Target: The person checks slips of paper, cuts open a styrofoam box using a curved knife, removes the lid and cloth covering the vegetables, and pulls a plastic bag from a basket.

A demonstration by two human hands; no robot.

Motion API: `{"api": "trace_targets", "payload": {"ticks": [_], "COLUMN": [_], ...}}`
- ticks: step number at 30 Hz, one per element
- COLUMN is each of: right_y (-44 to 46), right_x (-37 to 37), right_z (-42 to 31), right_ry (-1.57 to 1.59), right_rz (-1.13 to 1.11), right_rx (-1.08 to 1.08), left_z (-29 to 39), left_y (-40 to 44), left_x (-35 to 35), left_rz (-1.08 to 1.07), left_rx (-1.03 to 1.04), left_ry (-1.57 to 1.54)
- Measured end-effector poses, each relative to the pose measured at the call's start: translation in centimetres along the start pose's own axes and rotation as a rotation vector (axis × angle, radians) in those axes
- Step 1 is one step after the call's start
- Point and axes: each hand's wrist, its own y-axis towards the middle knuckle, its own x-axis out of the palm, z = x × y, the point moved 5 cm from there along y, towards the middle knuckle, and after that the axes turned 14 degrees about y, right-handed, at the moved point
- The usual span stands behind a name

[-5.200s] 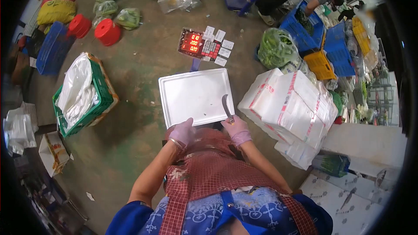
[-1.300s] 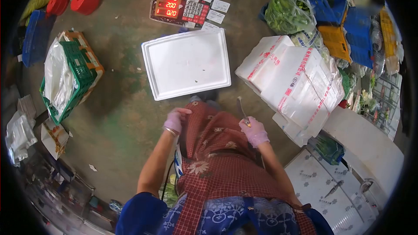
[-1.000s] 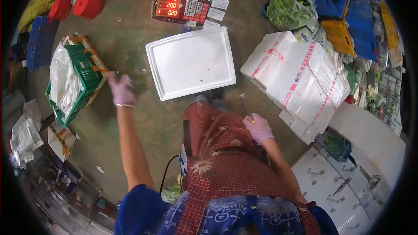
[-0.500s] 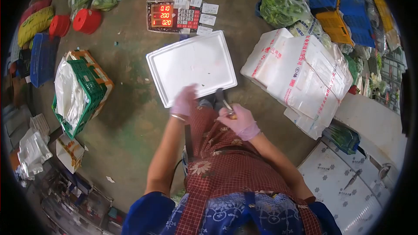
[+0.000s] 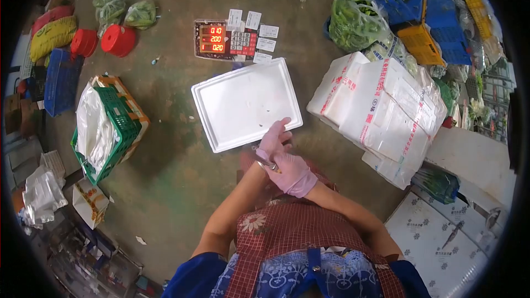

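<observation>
Both hands wear pink gloves and meet just below the white foam tray (image 5: 245,102). My left hand (image 5: 274,137) reaches over the tray's lower right edge, its fingers apart and holding nothing. Across the left wrist lies my right hand (image 5: 292,175), closed round the handle of a small curved knife (image 5: 267,162); the blade points up and left beside the left wrist. A few dark specks lie on the tray. Beyond the tray stands a scale display (image 5: 225,40) with lit red digits, a keypad and several white labels.
On the left is a green crate (image 5: 118,127) with white plastic bags, near red containers (image 5: 118,41) and a blue crate (image 5: 62,81). Taped white foam boxes (image 5: 381,110) stand at the right, below bagged greens (image 5: 356,21) and stacked blue and yellow crates (image 5: 420,43).
My left hand went out toward the green crate, came back and now lies by the tray's lower right edge. My right hand has moved left with the knife, onto the left wrist.
</observation>
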Motion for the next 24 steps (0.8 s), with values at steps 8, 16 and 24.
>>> {"api": "trace_targets", "payload": {"ticks": [8, 16, 24], "right_y": [-0.9, -1.0, -4.3], "right_x": [1.1, 0.6, -3.6], "right_z": [-0.9, -1.4, 1.6], "right_ry": [0.092, 0.189, 0.298], "right_rz": [-0.059, -0.098, 0.127], "right_rx": [-0.019, 0.099, 0.147], "left_z": [3.4, 1.7, -1.1], "left_y": [-1.3, -1.1, -0.4], "left_x": [-1.1, -1.1, -0.2], "left_rz": [0.304, 0.088, -0.348], "left_rx": [0.475, 0.188, 0.070], "left_ry": [0.457, 0.046, -0.132]}}
